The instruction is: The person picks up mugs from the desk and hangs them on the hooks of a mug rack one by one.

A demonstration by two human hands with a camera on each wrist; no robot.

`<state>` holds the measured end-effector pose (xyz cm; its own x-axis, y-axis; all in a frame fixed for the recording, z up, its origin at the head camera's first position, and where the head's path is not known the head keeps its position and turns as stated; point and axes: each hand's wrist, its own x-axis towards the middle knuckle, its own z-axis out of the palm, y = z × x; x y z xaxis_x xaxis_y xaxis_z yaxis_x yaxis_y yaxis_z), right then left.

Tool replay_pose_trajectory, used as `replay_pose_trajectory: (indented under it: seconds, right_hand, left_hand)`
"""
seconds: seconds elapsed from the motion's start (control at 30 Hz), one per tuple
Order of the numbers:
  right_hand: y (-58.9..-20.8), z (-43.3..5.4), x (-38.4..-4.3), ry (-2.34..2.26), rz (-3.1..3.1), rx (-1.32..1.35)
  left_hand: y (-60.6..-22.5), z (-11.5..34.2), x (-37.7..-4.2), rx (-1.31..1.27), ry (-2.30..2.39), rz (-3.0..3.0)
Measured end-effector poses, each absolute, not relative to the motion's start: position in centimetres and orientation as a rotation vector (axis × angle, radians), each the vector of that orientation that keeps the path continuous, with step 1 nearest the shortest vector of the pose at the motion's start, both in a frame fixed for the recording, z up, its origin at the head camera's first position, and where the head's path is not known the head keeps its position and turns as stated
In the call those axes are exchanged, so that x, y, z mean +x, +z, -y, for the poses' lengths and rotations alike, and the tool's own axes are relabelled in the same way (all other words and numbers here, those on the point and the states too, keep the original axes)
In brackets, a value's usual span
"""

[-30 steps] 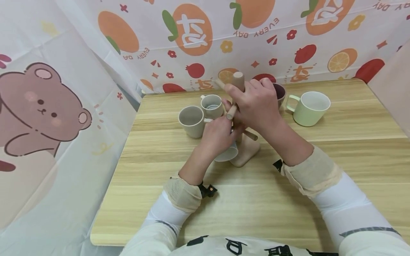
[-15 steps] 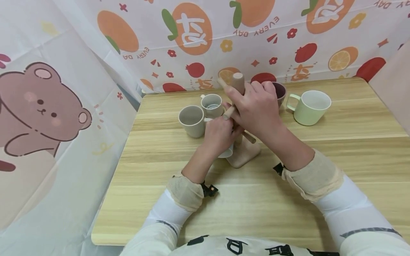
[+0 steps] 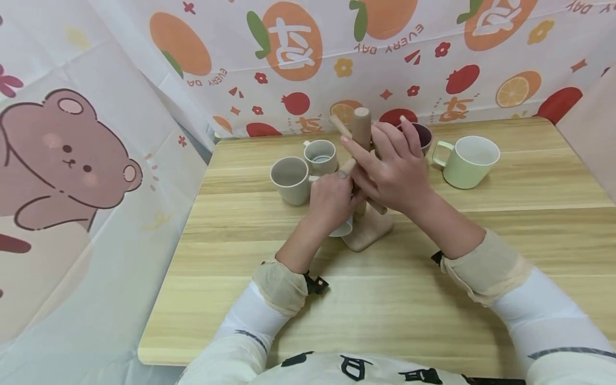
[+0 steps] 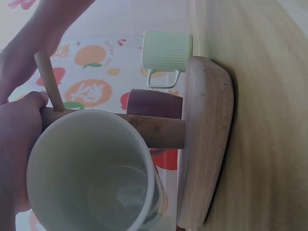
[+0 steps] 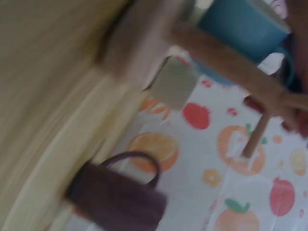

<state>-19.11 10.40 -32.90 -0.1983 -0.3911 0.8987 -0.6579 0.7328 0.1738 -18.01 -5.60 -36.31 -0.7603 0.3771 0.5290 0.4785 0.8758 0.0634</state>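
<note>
A wooden mug tree (image 3: pixel 362 128) stands on the table, its upright post rising from a flat base (image 3: pixel 369 231) with several pegs. My left hand (image 3: pixel 331 198) grips a blue mug (image 5: pixel 240 36) by its handle side, close against a peg. In the left wrist view the mouth of the mug (image 4: pixel 91 168) faces the camera. My right hand (image 3: pixel 397 166) is beside the post, its fingers loosened and partly extended, the index fingertip near the upper pegs. The left fingers are mostly hidden in the head view.
Behind the left hand stand a grey mug (image 3: pixel 291 181) and a small pale cup (image 3: pixel 321 157). A dark purple mug (image 3: pixel 423 137) is behind the right hand, a light green mug (image 3: pixel 466 163) to its right. A printed curtain (image 3: pixel 308 96) hangs behind the table (image 3: pixel 231 256).
My right hand has loosened from the post and shifted right, its fingers spreading. The left hand stays at the peg; the blue mug moved slightly closer in under it over the last second.
</note>
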Motion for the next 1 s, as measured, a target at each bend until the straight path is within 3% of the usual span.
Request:
replay_pose_trajectory:
  seconds: [0.2, 0.47, 0.67, 1.0]
  right_hand:
    - [-34.4, -12.6, -20.9, 0.486, 1.602, 0.946]
    - [-37.6, -15.8, -24.8, 0.667, 1.586, 0.778]
    - [-39.1, -18.4, -27.1, 0.614, 2.138, 0.649]
    - [-38.3, -18.7, -29.6, 0.261, 3.032, 0.483]
  left_hand:
    - [-36.4, 5.8, -18.1, -0.626, -0.274, 2.461]
    - [-36.6, 5.7, -18.2, -0.629, -0.305, 2.436]
    - [-36.6, 5.5, -18.0, -0.62, -0.294, 2.488]
    - [-36.7, 5.7, -17.9, -0.609, -0.283, 2.523]
